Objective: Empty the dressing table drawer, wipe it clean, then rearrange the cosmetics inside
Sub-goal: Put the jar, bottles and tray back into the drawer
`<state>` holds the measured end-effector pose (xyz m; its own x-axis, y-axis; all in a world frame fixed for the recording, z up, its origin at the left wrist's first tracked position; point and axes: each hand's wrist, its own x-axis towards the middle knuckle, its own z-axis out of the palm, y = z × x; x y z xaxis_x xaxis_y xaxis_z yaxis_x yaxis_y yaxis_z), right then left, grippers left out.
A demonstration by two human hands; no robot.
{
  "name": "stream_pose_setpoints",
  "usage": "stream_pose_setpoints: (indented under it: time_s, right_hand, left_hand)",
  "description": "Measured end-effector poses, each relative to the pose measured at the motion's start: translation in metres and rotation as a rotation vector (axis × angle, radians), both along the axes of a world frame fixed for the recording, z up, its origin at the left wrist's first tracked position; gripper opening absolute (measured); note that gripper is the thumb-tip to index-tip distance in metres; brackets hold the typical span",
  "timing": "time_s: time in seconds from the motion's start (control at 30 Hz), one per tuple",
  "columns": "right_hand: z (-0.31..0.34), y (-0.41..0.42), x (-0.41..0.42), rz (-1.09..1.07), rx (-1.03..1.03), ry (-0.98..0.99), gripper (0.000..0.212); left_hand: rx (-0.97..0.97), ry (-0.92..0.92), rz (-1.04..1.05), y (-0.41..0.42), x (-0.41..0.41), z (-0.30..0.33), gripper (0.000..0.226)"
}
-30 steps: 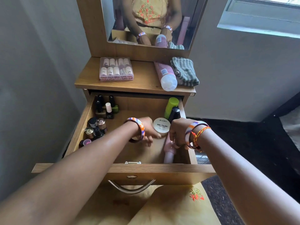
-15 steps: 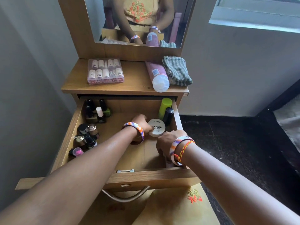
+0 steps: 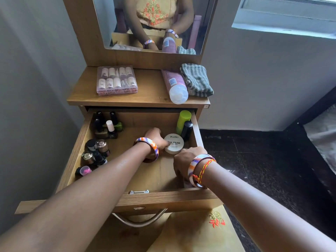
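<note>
grey walls flank a wooden dressing table with its drawer (image 3: 76,157) pulled open. nail polish bottles (image 3: 101,142) cluster at nine o'clock inside. left hand (image 3: 156,138) at centre touches the round white nail polish jar (image 3: 174,143); its fingers are hidden, grip unclear. green bottle (image 3: 182,120) stands at one o'clock. right hand (image 3: 185,160), fingers curled down at four o'clock; what it holds is hidden.

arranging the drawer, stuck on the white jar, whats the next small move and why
Probably slide the white jar back beside the green bottle. The left hand already touches its side, and bare drawer floor lies open behind it.
</note>
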<state>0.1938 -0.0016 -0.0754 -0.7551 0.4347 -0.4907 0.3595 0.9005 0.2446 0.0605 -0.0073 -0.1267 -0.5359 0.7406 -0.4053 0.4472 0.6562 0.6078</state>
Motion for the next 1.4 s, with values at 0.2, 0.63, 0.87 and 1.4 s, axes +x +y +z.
stream_pose_setpoints:
  time_s: [0.2, 0.63, 0.87, 1.4]
  right_hand:
    - [0.033, 0.008, -0.005, -0.093, -0.02, 0.285, 0.032]
    - [0.063, 0.055, -0.076, -0.612, 0.051, 0.953, 0.056]
    - [0.061, 0.053, -0.068, -0.785, -0.337, 1.279, 0.045]
    - [0.017, 0.041, 0.024, -0.608, -1.243, 1.0, 0.033]
  left_hand:
    - [0.138, -0.106, -0.14, -0.009, -0.01, 0.048, 0.036]
    - [0.396, -0.155, 0.033, -0.036, -0.049, 0.091, 0.014]
    - [0.445, -0.159, 0.08, -0.05, -0.059, 0.095, 0.014]
    - [0.557, -0.601, 0.43, -0.1, -0.076, 0.068, 0.054]
